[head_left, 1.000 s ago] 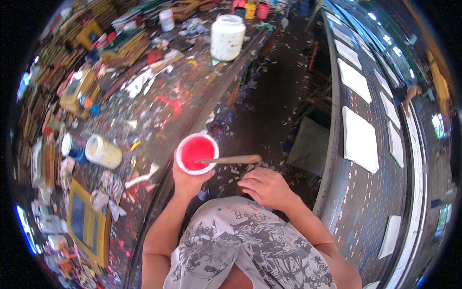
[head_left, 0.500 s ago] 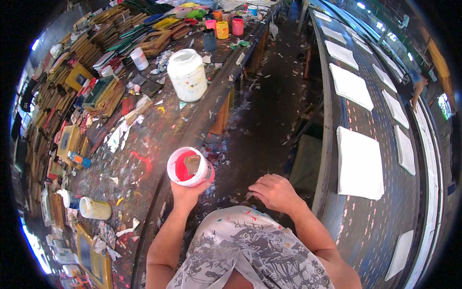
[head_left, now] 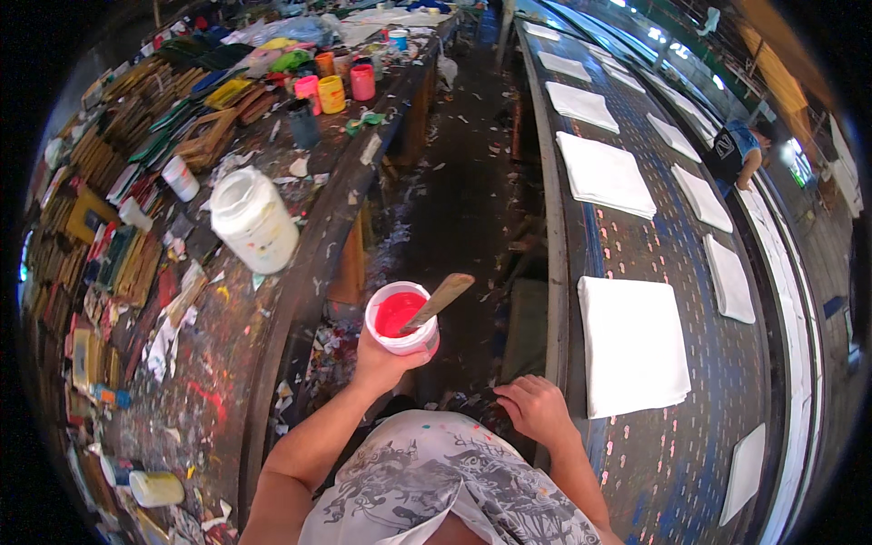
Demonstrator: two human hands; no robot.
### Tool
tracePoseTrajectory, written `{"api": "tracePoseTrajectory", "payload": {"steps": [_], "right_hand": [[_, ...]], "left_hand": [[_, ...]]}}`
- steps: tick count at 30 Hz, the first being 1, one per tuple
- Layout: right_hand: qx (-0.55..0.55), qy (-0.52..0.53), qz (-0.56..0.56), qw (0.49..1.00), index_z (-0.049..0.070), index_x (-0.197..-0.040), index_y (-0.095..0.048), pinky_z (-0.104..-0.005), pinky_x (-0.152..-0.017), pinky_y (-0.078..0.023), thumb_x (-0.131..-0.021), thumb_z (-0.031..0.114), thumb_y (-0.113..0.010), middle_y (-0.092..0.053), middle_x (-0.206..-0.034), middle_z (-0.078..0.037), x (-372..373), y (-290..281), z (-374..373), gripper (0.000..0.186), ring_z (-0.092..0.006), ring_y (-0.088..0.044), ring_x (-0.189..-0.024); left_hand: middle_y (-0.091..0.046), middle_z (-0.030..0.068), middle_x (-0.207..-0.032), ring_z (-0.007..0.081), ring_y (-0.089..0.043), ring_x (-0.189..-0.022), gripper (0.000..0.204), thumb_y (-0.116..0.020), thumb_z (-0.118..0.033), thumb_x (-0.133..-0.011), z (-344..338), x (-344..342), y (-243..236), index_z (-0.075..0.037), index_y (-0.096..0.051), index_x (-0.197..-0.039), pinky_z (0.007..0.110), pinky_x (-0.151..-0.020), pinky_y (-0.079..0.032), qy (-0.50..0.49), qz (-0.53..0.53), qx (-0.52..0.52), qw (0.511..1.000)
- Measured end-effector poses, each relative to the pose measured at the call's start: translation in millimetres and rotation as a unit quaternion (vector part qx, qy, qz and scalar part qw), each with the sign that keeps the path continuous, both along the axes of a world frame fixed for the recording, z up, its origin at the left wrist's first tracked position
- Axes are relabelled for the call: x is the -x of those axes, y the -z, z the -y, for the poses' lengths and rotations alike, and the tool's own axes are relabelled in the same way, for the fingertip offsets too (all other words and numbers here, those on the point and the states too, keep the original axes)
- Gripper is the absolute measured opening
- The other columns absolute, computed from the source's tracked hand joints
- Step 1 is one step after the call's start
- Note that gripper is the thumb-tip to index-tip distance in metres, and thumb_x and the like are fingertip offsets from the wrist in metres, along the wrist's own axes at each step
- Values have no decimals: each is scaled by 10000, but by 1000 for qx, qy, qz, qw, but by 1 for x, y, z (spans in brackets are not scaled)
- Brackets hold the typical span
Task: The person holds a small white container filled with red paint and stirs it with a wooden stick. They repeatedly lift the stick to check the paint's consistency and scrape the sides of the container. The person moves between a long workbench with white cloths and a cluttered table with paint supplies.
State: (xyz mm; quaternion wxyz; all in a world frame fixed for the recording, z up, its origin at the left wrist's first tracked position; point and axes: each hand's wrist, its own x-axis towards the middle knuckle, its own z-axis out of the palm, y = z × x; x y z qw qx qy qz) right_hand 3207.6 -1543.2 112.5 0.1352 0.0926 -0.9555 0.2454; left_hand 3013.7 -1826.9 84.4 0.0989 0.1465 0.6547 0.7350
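My left hand (head_left: 386,363) is closed around a white plastic tub (head_left: 371,320), held over the gap between the two long tables. Bright pinkish-red ink (head_left: 396,311) fills part of the tub. A flat wooden stick (head_left: 443,296) stands tilted in it, its upper end leaning right past the rim. Beside the right-hand table's edge, my right hand (head_left: 534,407) hangs with loosely bent fingers and holds nothing. The nearest thing to it is a folded white cloth (head_left: 633,345) lying on that table.
More folded white cloths (head_left: 604,173) line the right table (head_left: 627,250). On the stained left table (head_left: 300,263) stand a large white jar (head_left: 254,221), coloured ink pots (head_left: 331,94), scraps and stacked wooden frames (head_left: 100,159). Across the right table a person (head_left: 734,154) leans over. Litter dots the aisle floor (head_left: 459,195).
My view has turned right, with the tables shifting left. The stick in the tub now leans right and sticks out higher. A person at far right has come more fully into view.
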Motion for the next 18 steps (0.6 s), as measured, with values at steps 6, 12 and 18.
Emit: {"api": "tracePoseTrajectory", "payload": {"steps": [6, 12, 18], "right_hand": [[-4, 57, 18, 998, 79, -947, -799, -492, -820, -649, -883, 128, -988, -829, -938, -108, 51, 2, -44, 205, -370, -808, -918], [-8, 43, -10, 999, 94, -866, -764, -528, -797, -622, -879, 189, -999, -790, -889, -113, 178, -19, -86, 254, -387, -788, -888], [-49, -7, 13, 999, 98, -864, -752, -503, -781, -622, -876, 142, -989, -806, -916, -91, 322, -44, -127, 241, -356, -792, -874]], "left_hand": [[-763, 81, -1546, 246, -732, -1455, 1048, -1074, 61, -720, -75, 89, 24, -65, -592, -1642, 440, -1281, -578, 68, -14, 6, 998], [-737, 82, -1537, 240, -717, -1442, 1021, -1100, 16, -720, -142, 205, 41, -71, -593, -1602, 431, -1268, -574, 77, -7, -30, 997], [-765, 96, -1458, 251, -743, -1389, 960, -1107, -20, -715, -209, 349, 39, -65, -625, -1544, 422, -1230, -585, 36, -40, -75, 996]]}}
